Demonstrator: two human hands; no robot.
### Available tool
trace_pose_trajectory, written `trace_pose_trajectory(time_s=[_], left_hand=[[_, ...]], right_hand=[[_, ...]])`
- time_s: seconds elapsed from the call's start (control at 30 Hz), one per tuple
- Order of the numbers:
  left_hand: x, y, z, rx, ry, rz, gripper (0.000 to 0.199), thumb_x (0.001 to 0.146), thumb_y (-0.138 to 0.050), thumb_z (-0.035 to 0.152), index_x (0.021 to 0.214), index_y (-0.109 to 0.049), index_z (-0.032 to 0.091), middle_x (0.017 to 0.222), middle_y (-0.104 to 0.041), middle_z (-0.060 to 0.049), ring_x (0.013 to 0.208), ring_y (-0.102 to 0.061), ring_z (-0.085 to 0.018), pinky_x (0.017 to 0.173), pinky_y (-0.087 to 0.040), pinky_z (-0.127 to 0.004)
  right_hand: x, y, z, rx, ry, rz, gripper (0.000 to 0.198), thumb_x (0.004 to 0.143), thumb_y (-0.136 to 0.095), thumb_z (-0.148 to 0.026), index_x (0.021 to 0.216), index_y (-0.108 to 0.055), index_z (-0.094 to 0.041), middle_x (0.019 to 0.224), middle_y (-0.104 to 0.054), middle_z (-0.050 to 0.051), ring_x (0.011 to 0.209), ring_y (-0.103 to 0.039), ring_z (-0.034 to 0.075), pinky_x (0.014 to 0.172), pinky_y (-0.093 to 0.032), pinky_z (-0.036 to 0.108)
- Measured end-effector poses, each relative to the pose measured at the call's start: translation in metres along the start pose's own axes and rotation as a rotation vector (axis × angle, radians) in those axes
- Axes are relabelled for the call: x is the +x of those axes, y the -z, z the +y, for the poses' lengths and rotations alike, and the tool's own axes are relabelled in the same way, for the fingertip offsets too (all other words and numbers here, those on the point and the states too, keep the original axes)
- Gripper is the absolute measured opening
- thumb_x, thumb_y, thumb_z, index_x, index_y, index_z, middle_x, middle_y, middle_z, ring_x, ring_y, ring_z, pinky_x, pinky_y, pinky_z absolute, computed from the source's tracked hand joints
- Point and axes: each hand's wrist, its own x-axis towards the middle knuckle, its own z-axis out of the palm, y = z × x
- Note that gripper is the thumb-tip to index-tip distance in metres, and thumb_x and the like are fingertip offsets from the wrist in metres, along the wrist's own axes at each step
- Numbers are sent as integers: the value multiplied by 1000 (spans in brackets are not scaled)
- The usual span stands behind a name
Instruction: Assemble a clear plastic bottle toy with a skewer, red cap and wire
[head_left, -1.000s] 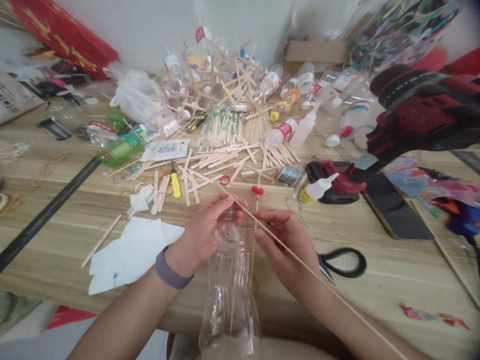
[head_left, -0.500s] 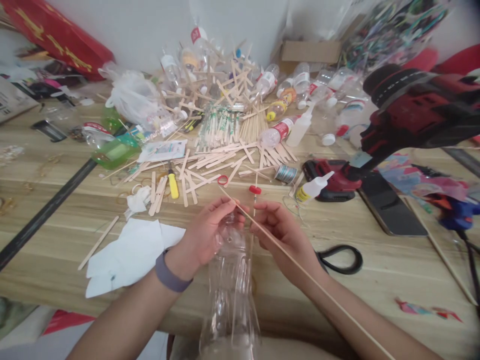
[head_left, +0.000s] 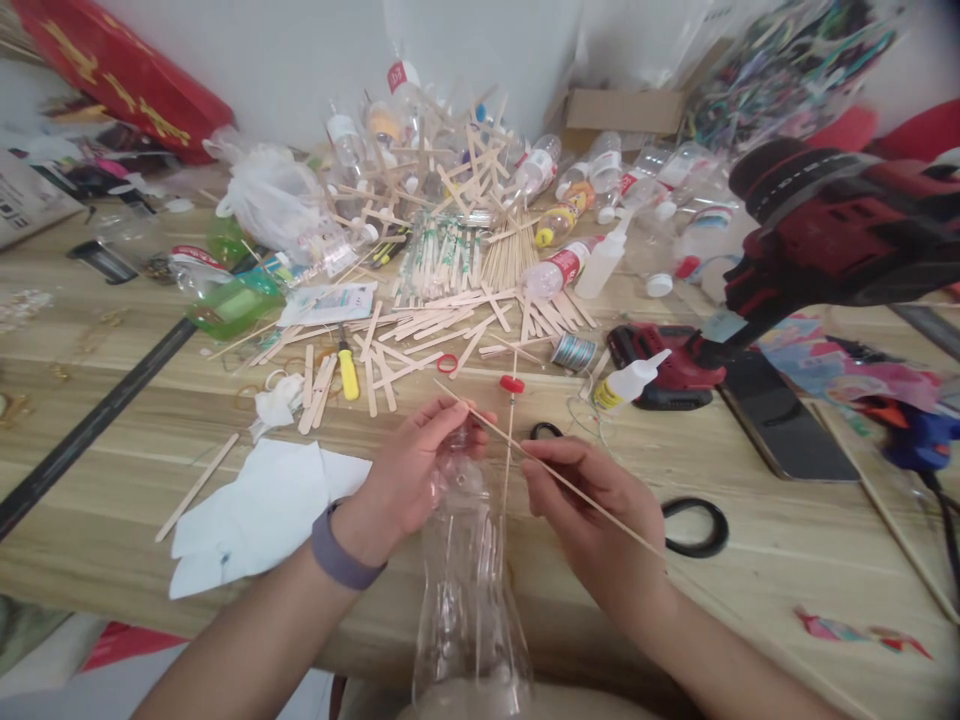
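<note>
My left hand [head_left: 409, 465] is closed round the neck of a clear plastic bottle [head_left: 465, 560]. Its thumb also presses on a thin bamboo skewer [head_left: 480, 415] near the pointed end. My right hand [head_left: 600, 520] pinches this skewer further down, and the rest of it runs back over my right forearm. Another thin stick [head_left: 508, 470] passes along the bottle's right side, beneath the held skewer. A red bottle cap [head_left: 512, 384] sits on that stick, beyond my fingers. Past my left fingertips lies a red ring [head_left: 447, 363] on the table.
Scissors with black handles [head_left: 697, 528] lie partly under my right hand. White paper [head_left: 262, 515] and a yellow screwdriver [head_left: 347, 373] are on the left. Craft sticks [head_left: 442, 315] and several bottles fill the back. A glue bottle [head_left: 630, 380], red drill [head_left: 840, 220] and phone [head_left: 784, 415] stand right.
My right hand has moved back and to the right, from beside the bottle neck to a pinch lower on the skewer. My left hand keeps its hold. A scissor handle loop now shows.
</note>
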Motion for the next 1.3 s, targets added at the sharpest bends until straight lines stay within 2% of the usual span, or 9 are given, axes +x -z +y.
trace_pose_trajectory(time_s=[0.23, 0.43, 0.57, 0.63, 0.77, 0.87, 0.97, 1.13, 1.3], left_hand=[[-1, -2, -1, -3, -60, 13, 19, 72, -77, 27, 76, -64, 15, 78, -71, -1, 65, -61, -10, 63, -49, -21], [1, 0, -1, -30, -91, 4, 16, 73, -76, 25, 74, -63, 15, 78, -72, -1, 63, -61, -8, 63, -50, -20], [1, 0, -1, -46, -77, -19, 16, 72, -77, 24, 74, -63, 16, 78, -71, -1, 64, -62, -9, 63, -50, -20], [1, 0, -1, -44, -72, -12, 17, 71, -77, 24, 73, -62, 16, 78, -71, -1, 63, -62, -9, 63, -50, -21], [0, -1, -2, -21, -66, 3, 19, 70, -78, 26, 74, -62, 16, 78, -71, -1, 63, -61, -9, 64, -49, -22], [0, -2, -3, -16, -46, -8, 19, 70, -78, 27, 74, -63, 15, 73, -69, 0, 62, -60, -10, 64, -49, -22], [-1, -3, -4, -14, -34, -31, 19, 71, -78, 28, 72, -64, 15, 65, -66, 1, 61, -60, -9, 63, -48, -21], [-1, -2, -5, -13, -27, -42, 18, 73, -76, 27, 71, -63, 15, 79, -72, -3, 62, -60, -9, 63, -49, -21], [-1, -1, -5, -1, -30, -68, 19, 74, -76, 29, 72, -63, 15, 83, -73, -4, 62, -60, -8, 64, -49, -21]], right_hand=[[8, 1, 0, 359, -268, -24, 17, 80, -67, -31, 87, -74, -18, 50, -54, -4, 42, -50, 9, 39, -39, 20], [13, 1, 7, 323, -337, -247, 26, 78, -65, -34, 96, -72, -17, 57, -58, -3, 43, -45, 8, 39, -35, 20], [23, 6, 11, -29, -143, -348, 23, 83, -58, -29, 97, -72, -18, 73, -67, 4, 58, -57, 14, 52, -46, 26], [27, 9, 15, -161, 34, -297, 27, 83, -59, -28, 106, -70, -19, 97, -70, 9, 84, -65, 23, 72, -53, 37], [31, 10, 17, -229, 258, -202, 44, 83, -61, -27, 127, -59, -22, 135, -57, 14, 126, -50, 31, 102, -40, 53], [27, 4, 13, -98, 83, -318, 43, 87, -55, -28, 129, -55, -18, 105, -69, 12, 83, -67, 21, 72, -55, 37], [24, -4, 7, 147, -164, -472, 38, 90, -50, -32, 124, -56, -17, 73, -63, 0, 49, -55, 11, 48, -47, 24], [24, -8, 4, 260, -341, -463, 18, 83, -58, -35, 85, -63, -18, 55, -47, -7, 42, -37, 7, 40, -30, 19], [28, -2, 13, 184, -245, -424, 29, 82, -59, -45, 72, -63, -18, 65, -59, 0, 59, -49, 13, 54, -38, 24]])
